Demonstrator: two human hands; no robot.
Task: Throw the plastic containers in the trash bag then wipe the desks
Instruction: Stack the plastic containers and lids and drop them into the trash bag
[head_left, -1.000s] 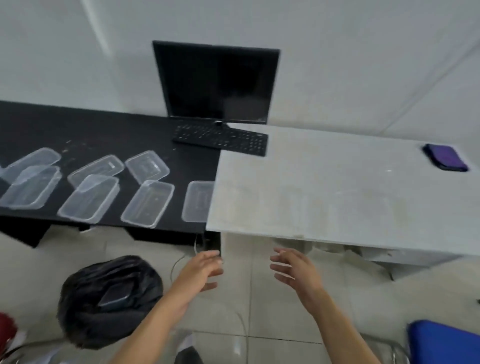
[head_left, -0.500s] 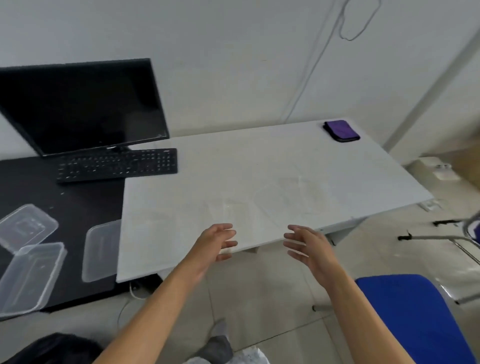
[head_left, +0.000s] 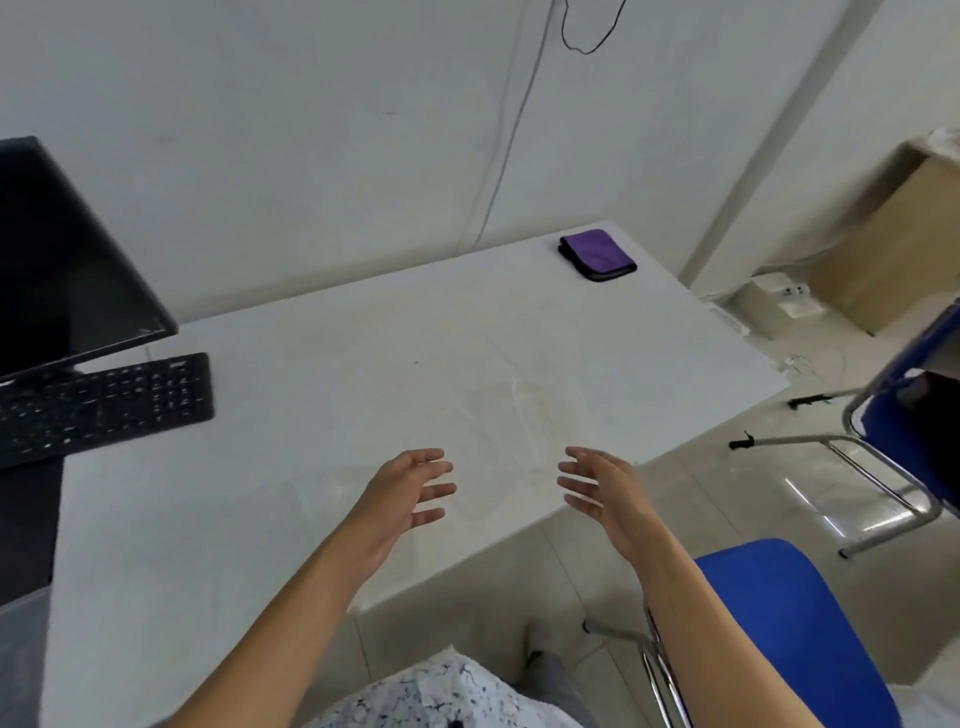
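Observation:
The white desk (head_left: 322, 395) fills the middle of the head view. A folded purple cloth (head_left: 597, 255) lies at its far right corner. My left hand (head_left: 402, 491) hovers over the desk's near part, fingers spread and holding nothing. Over the near right edge, my right hand (head_left: 605, 491) is also spread and holding nothing. The black desk (head_left: 26, 525) shows only as a strip at the left. A clear container edge (head_left: 18, 654) peeks in at the lower left. The trash bag is out of view.
A black monitor (head_left: 57, 260) and a black keyboard (head_left: 104, 402) sit at the left, the keyboard overlapping the white desk. A blue chair (head_left: 789, 623) stands close at my right, another blue chair (head_left: 914, 405) farther right. A cardboard box (head_left: 893, 244) stands by the wall.
The view has swung right and closer to the white desk. The containers and trash bag have left the view. Both hands now hover over the white desk, still holding nothing.

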